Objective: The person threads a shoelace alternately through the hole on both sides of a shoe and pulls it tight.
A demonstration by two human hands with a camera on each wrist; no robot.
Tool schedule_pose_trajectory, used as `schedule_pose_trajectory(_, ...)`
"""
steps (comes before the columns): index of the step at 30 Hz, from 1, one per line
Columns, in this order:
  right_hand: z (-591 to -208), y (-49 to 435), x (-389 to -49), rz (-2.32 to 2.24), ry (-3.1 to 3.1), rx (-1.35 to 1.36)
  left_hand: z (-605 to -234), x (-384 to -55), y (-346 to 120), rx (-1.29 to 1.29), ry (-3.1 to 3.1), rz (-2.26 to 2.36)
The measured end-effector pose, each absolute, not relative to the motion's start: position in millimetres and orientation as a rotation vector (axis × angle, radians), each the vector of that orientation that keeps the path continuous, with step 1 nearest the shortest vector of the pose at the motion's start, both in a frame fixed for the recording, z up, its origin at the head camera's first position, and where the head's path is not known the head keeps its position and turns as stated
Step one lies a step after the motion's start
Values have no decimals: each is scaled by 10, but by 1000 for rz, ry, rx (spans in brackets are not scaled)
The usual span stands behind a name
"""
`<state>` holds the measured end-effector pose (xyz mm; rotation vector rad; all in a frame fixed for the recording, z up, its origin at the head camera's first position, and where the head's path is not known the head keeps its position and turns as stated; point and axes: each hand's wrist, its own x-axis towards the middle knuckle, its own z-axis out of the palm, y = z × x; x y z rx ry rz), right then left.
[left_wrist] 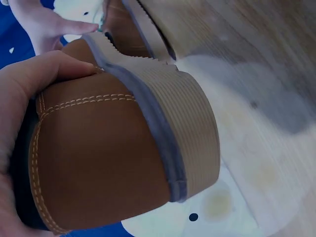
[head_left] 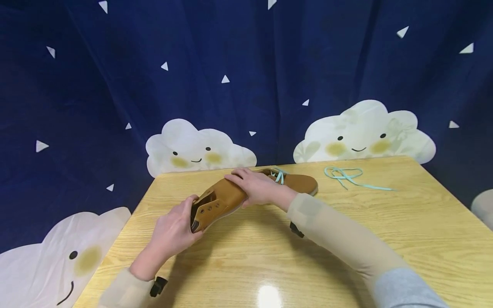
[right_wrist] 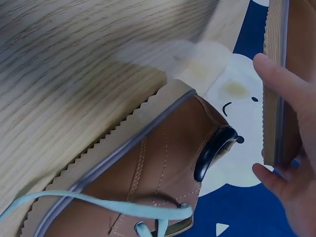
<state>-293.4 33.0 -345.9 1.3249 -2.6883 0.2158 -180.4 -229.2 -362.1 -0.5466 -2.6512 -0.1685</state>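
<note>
Both hands hold a brown leather shoe (head_left: 228, 193) over the table, its heel end lower and nearer than its toe. My left hand (head_left: 174, 229) grips the heel at the opening, thumb by the rim. Bare eyelets show on its side, with no lace through them. My right hand (head_left: 261, 187) grips the toe end, and in the right wrist view its fingers (right_wrist: 284, 84) straddle the sole edge. Behind that hand a second brown shoe (head_left: 303, 184), threaded with a light-blue lace (head_left: 280, 176), rests on the table. The left wrist view shows the held shoe's ridged heel (left_wrist: 197, 133).
A loose light-blue shoelace (head_left: 344, 176) lies looped on the back right of the wooden table (head_left: 246, 256). Behind the table hangs a dark blue curtain (head_left: 246, 42) with white clouds and triangles.
</note>
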Motion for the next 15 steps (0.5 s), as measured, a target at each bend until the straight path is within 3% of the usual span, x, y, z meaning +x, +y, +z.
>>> schedule_pose_trajectory(15, -3371, 792, -2805, 121, -2568, 1272, -3503, -1966, -2103, -817, -2624, -132)
